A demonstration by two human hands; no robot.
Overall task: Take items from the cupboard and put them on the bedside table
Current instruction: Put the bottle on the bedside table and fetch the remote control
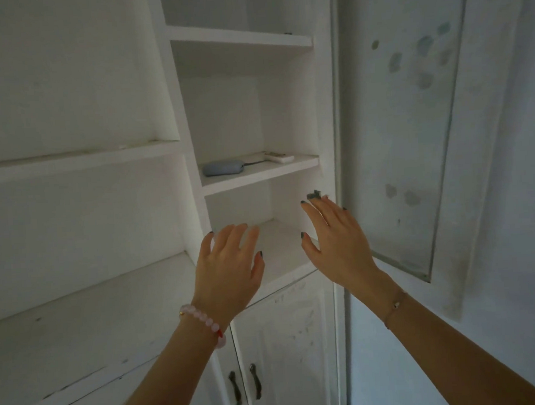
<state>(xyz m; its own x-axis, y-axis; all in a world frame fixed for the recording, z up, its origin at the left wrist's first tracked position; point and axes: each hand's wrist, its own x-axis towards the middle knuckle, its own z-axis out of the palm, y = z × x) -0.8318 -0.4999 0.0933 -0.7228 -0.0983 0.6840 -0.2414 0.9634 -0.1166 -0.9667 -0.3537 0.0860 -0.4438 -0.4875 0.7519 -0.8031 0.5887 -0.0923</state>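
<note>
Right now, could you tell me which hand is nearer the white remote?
Right: the right hand is below-right of the white remote; the left hand sits lower and further left.

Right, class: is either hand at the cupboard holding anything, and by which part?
Nothing is held. The left hand and the right hand are both open, fingers spread, in front of the shelf below the grey pouch.

Hands: two up now, left hand (229,267) and right hand (334,239).
Bracelets: two, a pink bead bracelet (201,320) and a thin chain bracelet (394,307).
Loose items: two, a blue-grey pouch (223,168) and a white flat item (279,157).
Door handles: two, left handle (234,389) and right handle (256,381).
Narrow column: three shelf boards (258,174).
Glass door (412,131): just one.
</note>
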